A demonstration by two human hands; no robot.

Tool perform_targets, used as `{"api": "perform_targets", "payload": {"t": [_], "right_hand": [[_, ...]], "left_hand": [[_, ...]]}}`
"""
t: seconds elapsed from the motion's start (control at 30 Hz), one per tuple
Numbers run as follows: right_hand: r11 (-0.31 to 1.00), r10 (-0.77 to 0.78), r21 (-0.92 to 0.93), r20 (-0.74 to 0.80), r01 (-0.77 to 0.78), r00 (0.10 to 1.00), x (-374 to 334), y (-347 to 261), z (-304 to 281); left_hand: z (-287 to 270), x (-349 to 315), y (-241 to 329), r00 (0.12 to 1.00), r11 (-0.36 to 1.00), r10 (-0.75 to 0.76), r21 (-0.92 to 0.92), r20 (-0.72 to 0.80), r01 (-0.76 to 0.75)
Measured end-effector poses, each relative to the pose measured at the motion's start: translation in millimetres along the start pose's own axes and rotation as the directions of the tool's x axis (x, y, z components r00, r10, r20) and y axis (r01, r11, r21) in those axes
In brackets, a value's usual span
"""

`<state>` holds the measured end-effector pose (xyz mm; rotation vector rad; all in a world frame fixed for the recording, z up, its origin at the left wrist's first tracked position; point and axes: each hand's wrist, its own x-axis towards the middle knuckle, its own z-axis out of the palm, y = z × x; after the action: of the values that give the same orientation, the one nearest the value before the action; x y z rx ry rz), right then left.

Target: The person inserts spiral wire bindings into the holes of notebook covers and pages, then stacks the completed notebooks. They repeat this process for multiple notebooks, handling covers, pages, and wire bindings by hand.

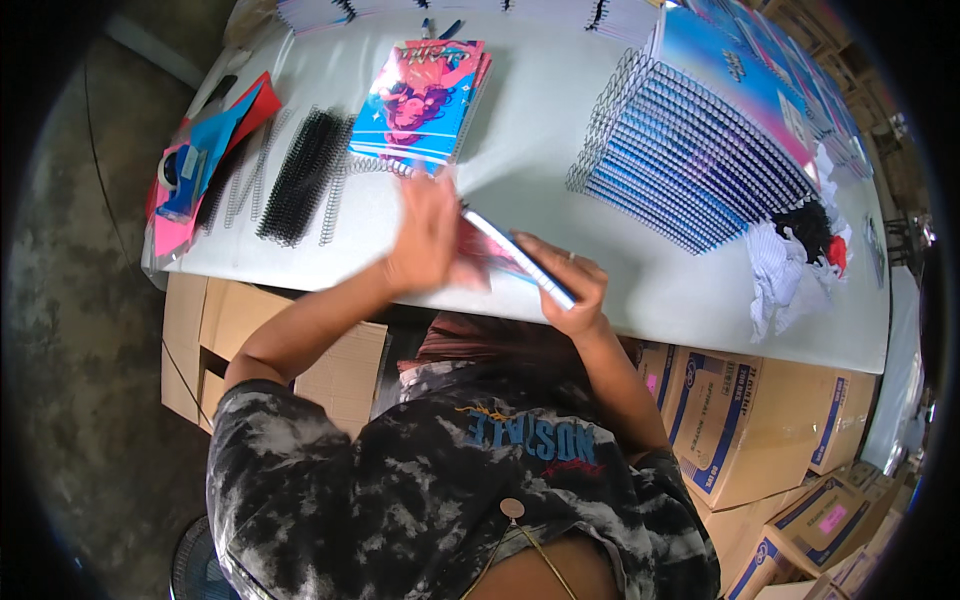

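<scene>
My right hand (575, 285) grips a notebook (522, 256) by its lower right end. The notebook is tilted up so its white page edge faces me, and a little of its pink cover shows on the left side. Close to the notebook's left end is my left hand (425, 240), smeared by motion, so its fingers cannot be made out. Just beyond that hand lies a small pile of notebooks (415, 105) with a pink and blue illustrated cover. A wire coil (375, 166) shows along the pile's near edge.
Left of the pile lie a bundle of black wire coils (305, 180), a blue tape dispenser (183, 180) and coloured sheets (240, 115). A tall stack of spiral notebooks (690, 150) stands at right, beside crumpled cloth (785, 270). Cardboard boxes (745, 420) sit below the table (540, 100).
</scene>
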<state>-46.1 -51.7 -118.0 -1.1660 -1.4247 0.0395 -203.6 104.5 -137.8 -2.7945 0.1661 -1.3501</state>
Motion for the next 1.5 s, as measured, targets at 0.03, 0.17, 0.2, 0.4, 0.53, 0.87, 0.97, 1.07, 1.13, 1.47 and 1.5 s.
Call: {"api": "perform_targets", "payload": {"t": [0.03, 0.17, 0.2, 0.4, 0.53, 0.87, 0.97, 1.07, 1.13, 1.47, 1.5], "right_hand": [[1.000, -0.028, -0.007, -0.004, 0.028, 1.000, -2.7, 2.7, -1.6], [0.997, -0.069, 0.048, 0.059, 0.066, 0.996, 5.5, -2.0, 1.9], [0.993, -0.066, 0.103, 0.081, 0.057, 0.995, 8.5, -2.1, 3.7], [0.999, -0.003, -0.034, -0.029, 0.003, 1.000, -3.5, 0.0, 6.1], [0.999, -0.043, -0.007, 0.026, 0.043, 0.999, 5.4, -4.5, 15.5], [0.998, 0.060, 0.015, 0.008, -0.060, 0.998, 4.2, 1.2, 16.5], [0.996, 0.069, 0.065, -0.045, -0.066, 0.997, 5.8, 10.3, 10.7], [1.000, 0.019, -0.006, 0.025, -0.019, 1.000, 3.2, 5.2, 17.6], [0.999, -0.022, -0.028, -0.004, 0.022, 1.000, 0.5, 5.8, 24.6], [0.993, 0.058, 0.094, 0.123, -0.069, 0.991, 1.7, 9.4, 11.1], [0.997, 0.073, 0.009, -0.050, -0.073, 0.996, 14.2, 0.5, 17.6]], "left_hand": [[-4.1, -2.4, 4.6, 0.987, 0.988, 0.155, 0.014, 0.043, -0.156], [3.7, -8.0, 8.9, 0.990, 0.989, 0.141, -0.039, 0.031, -0.140], [9.2, -6.5, 6.3, 0.996, 0.995, 0.085, -0.048, 0.012, -0.085], [-8.0, 19.9, 14.9, 0.974, 0.975, 0.220, -0.026, -0.048, -0.221], [12.5, 3.5, -38.7, 0.937, 0.957, -0.289, -0.038, -0.194, 0.287], [20.1, 25.0, 3.8, 0.972, 0.917, -0.216, -0.324, 0.090, 0.234], [21.6, 22.2, 26.7, 0.978, 0.965, 0.207, -0.165, -0.007, -0.205], [23.5, 41.9, -4.1, 0.973, 0.946, -0.133, -0.317, -0.187, 0.068], [23.3, 61.5, 2.4, 0.964, 0.949, -0.209, -0.272, -0.165, 0.160], [6.0, 68.1, 35.2, 0.963, 0.952, -0.156, -0.227, 0.222, 0.206], [26.9, 32.6, 46.1, 0.999, 0.962, -0.007, -0.271, 0.048, 0.020]]}}
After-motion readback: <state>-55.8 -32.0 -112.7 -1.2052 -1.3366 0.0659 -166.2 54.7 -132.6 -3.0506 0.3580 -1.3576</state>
